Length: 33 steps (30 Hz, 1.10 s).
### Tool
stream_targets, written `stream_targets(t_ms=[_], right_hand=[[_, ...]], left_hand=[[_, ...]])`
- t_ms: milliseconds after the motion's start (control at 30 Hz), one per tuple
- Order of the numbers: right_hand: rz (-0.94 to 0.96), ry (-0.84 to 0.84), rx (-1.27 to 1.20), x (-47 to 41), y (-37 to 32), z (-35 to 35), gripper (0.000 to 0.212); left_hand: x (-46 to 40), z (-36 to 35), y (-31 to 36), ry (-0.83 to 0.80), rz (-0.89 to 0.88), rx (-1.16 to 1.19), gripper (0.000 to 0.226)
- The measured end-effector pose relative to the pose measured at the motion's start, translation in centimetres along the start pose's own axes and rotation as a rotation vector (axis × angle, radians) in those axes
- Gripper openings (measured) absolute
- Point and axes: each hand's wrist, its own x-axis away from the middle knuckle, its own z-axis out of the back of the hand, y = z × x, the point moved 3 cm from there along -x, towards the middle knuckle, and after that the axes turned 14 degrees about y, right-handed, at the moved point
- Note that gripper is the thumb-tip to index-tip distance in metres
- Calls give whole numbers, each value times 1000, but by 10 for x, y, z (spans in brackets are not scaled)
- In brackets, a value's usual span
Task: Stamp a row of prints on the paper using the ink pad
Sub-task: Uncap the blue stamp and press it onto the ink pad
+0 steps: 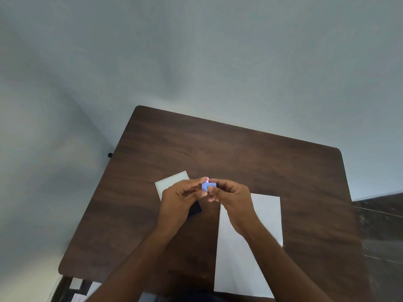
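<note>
A small blue stamp [207, 185] with a pink tip is held above the table between both hands. My left hand [182, 198] pinches its left side and my right hand [231, 196] pinches its right side. A white sheet of paper [244, 258] lies lengthwise on the table under my right forearm; I see no prints on it. A dark ink pad [195, 209] lies mostly hidden under my left hand, with its pale lid [169, 182] just beyond it.
The dark wooden table [218, 144] stands against a pale wall, with its left edge near a corner. Dark flooring shows at the right. Some pale objects lie on the floor at bottom left [76, 284].
</note>
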Motion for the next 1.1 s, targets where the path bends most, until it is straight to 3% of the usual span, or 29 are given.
stream_targets(t_ms=[733,1100], right_hand=[[57,-10,151,2,3,-4,30],[83,12,196,-4,6,-6,29]], left_hand=[[3,4,-3,32,20,-168,29],[-3,7,-11,12,-56,-268,30]])
